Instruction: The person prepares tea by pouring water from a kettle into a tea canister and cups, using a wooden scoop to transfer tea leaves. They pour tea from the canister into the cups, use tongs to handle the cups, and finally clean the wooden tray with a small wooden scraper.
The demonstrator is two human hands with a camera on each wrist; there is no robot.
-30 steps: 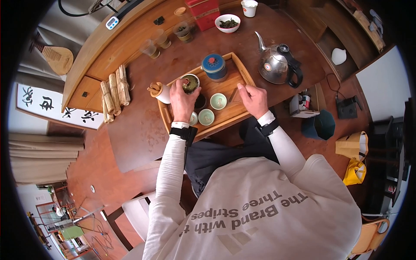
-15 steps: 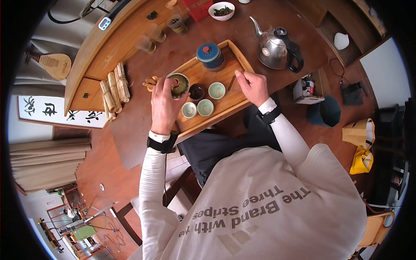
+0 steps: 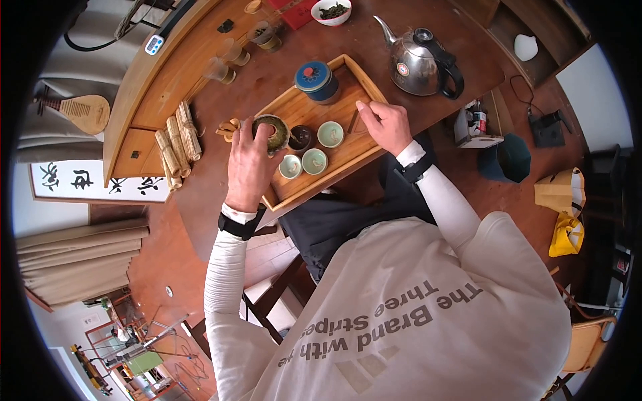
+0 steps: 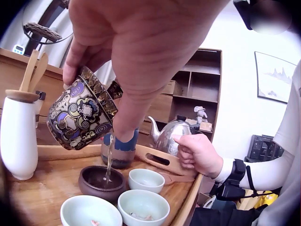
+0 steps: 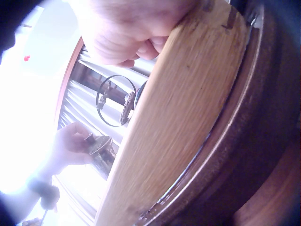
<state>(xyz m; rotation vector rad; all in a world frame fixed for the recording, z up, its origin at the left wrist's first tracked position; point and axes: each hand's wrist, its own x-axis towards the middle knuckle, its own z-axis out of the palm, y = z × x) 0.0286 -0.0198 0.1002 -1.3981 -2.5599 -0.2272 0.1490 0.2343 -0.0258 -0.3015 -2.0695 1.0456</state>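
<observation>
Tilted in my left hand (image 3: 247, 172) is a patterned cup (image 4: 80, 115) with a lid, gripped between thumb and fingers. From its rim a thin stream of pale liquid (image 4: 110, 155) falls into a small dark brown cup (image 4: 101, 185) on the wooden tray (image 3: 342, 90). Around the dark cup stand three pale green cups (image 3: 330, 134). My right hand (image 3: 388, 127) is at the tray's right rim, fingers curled with nothing visible in them; in the right wrist view this hand (image 5: 127, 35) lies against the wooden rim (image 5: 174, 103).
A blue lidded jar (image 3: 316, 81) stands on the tray, a steel kettle (image 3: 416, 65) beyond its right side. White holder with wooden tools (image 4: 19, 136) stands left. Bamboo rolls (image 3: 178, 144), clear cups (image 3: 221, 71) and a bowl of leaves (image 3: 332, 12) are farther out.
My left hand and the patterned cup have shifted left from over the tray toward its left edge. The right hand keeps its place at the right rim. The head view has moved slightly.
</observation>
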